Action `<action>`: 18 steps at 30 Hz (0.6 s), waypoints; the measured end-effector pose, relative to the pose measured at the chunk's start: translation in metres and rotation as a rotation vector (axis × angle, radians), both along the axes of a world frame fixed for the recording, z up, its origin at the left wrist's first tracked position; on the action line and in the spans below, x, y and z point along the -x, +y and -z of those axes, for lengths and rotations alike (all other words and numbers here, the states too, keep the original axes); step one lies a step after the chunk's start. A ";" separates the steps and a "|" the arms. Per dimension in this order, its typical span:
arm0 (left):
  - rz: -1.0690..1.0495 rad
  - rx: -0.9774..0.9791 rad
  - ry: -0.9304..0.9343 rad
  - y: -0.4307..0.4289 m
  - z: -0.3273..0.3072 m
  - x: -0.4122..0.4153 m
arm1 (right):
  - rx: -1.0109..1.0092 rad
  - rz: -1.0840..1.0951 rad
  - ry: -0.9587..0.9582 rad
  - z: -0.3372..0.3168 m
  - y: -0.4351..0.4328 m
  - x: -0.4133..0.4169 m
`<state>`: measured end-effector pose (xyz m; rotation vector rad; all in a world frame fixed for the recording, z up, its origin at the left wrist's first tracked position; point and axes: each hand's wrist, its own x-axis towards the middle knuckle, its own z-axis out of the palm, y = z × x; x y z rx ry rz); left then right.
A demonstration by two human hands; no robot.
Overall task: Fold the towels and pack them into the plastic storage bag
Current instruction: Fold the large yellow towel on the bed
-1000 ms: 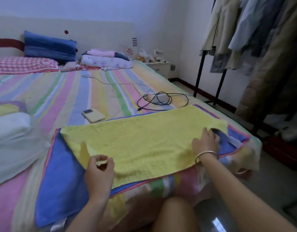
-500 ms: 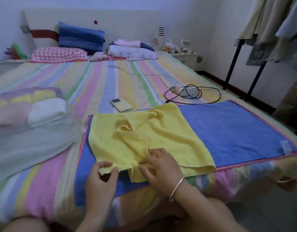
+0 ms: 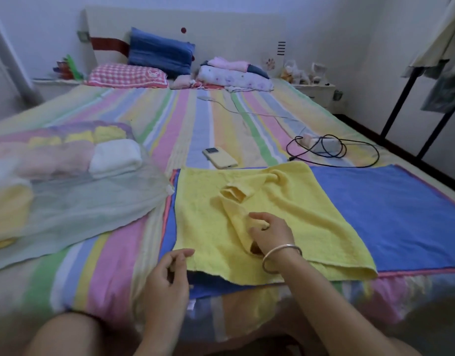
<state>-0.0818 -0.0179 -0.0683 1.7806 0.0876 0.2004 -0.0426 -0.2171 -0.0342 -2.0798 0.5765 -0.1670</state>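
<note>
Item count, near edge of the striped bed (image 3: 195, 119): one yellow terry-cloth towel (image 3: 203, 222), one blue rectangular towel (image 3: 388, 214), one translucent plastic storage bag (image 3: 93, 209).

We find the blue rectangular towel spread flat along the bed's near edge. The yellow terry-cloth towel lies on its left half, folded over on itself, with a raised, rumpled ridge across its middle. Its near edge hangs slightly over the bed's near edge.

The translucent plastic storage bag lies flat toward the bed's near left corner, just beside the blue towel's left edge. Through its wall we count one white folded towel (image 3: 116, 158). Several yellow and pink folded towels also show, but their exact number is blurred.

Other items: one phone in a yellow case (image 3: 220, 158) beyond the towels' far edge; one black coiled cable (image 3: 331, 152) toward the right edge; one blue pillow (image 3: 161, 51) and one red-checked pillow (image 3: 126, 76) at the head edge.

Hand pose: the right hand (image 3: 270, 235), wearing one silver bangle (image 3: 281, 255), lies on the yellow towel's ridge with its fingers curled into the cloth, gripping the fold. The left hand (image 3: 170, 268) sits at the yellow towel's near left corner, fingers loosely curled. We cannot tell whether it pinches the corner.
</note>
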 end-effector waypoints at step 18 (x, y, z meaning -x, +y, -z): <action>0.029 0.236 0.098 0.023 -0.003 0.006 | 0.706 -0.463 -0.810 0.041 0.102 0.041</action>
